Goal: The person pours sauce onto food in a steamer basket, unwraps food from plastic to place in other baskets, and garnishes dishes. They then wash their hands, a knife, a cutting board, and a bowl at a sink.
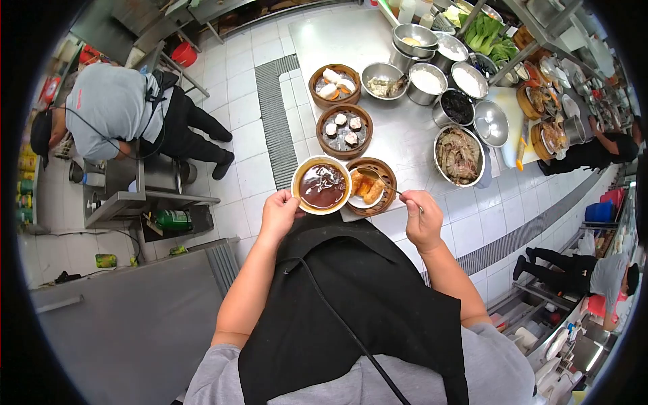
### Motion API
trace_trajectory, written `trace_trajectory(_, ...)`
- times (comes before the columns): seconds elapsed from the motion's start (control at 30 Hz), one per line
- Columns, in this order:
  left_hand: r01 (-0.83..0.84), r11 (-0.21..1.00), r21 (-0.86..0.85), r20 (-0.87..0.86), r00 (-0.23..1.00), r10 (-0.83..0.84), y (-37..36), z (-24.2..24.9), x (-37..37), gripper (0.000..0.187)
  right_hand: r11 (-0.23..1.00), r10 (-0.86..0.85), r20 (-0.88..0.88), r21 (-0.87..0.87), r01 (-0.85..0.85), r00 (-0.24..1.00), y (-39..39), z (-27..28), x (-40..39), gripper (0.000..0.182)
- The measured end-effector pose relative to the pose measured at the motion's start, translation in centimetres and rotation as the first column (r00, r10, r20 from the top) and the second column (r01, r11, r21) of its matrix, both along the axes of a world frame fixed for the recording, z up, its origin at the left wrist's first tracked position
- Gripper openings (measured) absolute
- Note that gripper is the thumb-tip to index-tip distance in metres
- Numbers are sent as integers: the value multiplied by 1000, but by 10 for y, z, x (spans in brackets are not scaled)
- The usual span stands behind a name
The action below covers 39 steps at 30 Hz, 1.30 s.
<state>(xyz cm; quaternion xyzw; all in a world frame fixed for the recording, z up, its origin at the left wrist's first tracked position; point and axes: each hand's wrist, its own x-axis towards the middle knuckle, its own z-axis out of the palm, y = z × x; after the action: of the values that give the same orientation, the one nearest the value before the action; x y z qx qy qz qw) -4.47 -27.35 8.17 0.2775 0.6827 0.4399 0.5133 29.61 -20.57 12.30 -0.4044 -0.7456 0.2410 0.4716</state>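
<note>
My left hand (280,210) grips the rim of a bowl of dark brown sauce (321,186), held at the table's near edge. Between the fingers of my right hand (423,219) is the handle of a metal spoon (394,190). Its bowl end reaches over golden-brown food pieces (366,188) on a white dish inside a bamboo steamer basket (386,203). The sauce bowl overlaps the left side of that basket in this view. Just beyond stands a second bamboo steamer (345,152) with several small dumplings, and behind it a third steamer (335,102) with white rolls and orange pieces.
Metal bowls of ingredients crowd the steel table (398,125), among them a large bowl of shrimp (459,155) at right. Leafy greens (487,37) lie at the far right. One person (121,111) bends over a counter at left; others are at right.
</note>
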Motion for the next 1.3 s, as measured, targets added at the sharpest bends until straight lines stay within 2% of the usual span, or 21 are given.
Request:
trace_trajectory(0.07,48,998,33,-4,999,-48,-2,-3,1,12,992,69,-86,108,-59,994,-5,24,-4,14)
trace_trajectory(0.1,34,999,28,5,999,-34,1,6,7,19,992,70,-86,108,-60,994,-6,40,-9,14)
trace_trajectory(0.17,50,998,31,-7,999,-49,5,14,13,20,982,151,-188,138,-126,970,-5,64,-24,10)
trace_trajectory(0.23,67,997,32,-18,998,-67,8,22,21,22,983,170,-152,93,-157,974,5,50,-40,13)
trace_trajectory(0.3,98,988,123,-39,995,-94,10,33,30,24,981,193,-116,48,-188,974,5,23,-53,16)
trace_trajectory(0.33,98,987,125,-39,995,-94,12,36,34,24,969,86,-247,-206,-139,965,3,4,-60,19)
trace_trajectory(0.37,79,990,118,-34,997,-75,13,39,38,24,885,-49,-343,-451,-118,938,3,-9,-64,21)
trace_trajectory(0.4,53,992,110,-29,998,-50,13,39,39,23,884,-41,-344,-450,-126,938,5,-15,-64,21)
trace_trajectory(0.47,90,985,146,-71,994,-80,9,24,35,23,625,-275,-495,-744,-238,824,6,-25,-61,27)
trace_trajectory(0.6,87,984,154,-91,993,-73,11,22,38,23,535,-402,-516,-803,-264,756,10,-16,-59,25)
trace_trajectory(0.73,52,990,130,-80,996,-42,8,17,36,23,575,-413,-529,-783,-238,741,21,17,-50,25)
trace_trajectory(0.8,56,993,104,-79,996,-48,6,15,30,23,635,-413,-595,-731,-251,689,25,35,-39,25)
trace_trajectory(0.87,58,995,80,-78,996,-51,3,11,22,22,706,-410,-613,-682,-191,675,27,46,-26,26)
trace_trajectory(0.93,4,998,66,-65,998,0,-1,4,14,20,755,-414,-568,-651,-81,711,25,38,-11,26)
trace_trajectory(0.97,10,998,58,-66,998,-6,-4,2,9,19,754,-414,-567,-652,-81,712,23,24,-5,26)
trace_trajectory(1.03,-6,1000,29,-76,997,9,-5,1,4,19,817,-329,-448,-576,13,831,14,-19,3,25)
trace_trajectory(1.07,-22,1000,2,-87,996,22,-5,0,3,19,817,-328,-448,-577,12,832,7,-36,5,25)
trace_trajectory(1.1,-25,1000,14,-82,996,26,-5,0,3,19,872,-271,-362,-484,69,892,0,-52,8,23)
trace_trajectory(1.13,-31,999,16,-81,996,32,-3,0,3,19,920,-218,-263,-378,108,940,-4,-53,7,20)
trace_trajectory(1.3,2,999,34,-61,998,0,1,5,9,18,961,-208,-305,-242,136,929,-13,-21,2,19)
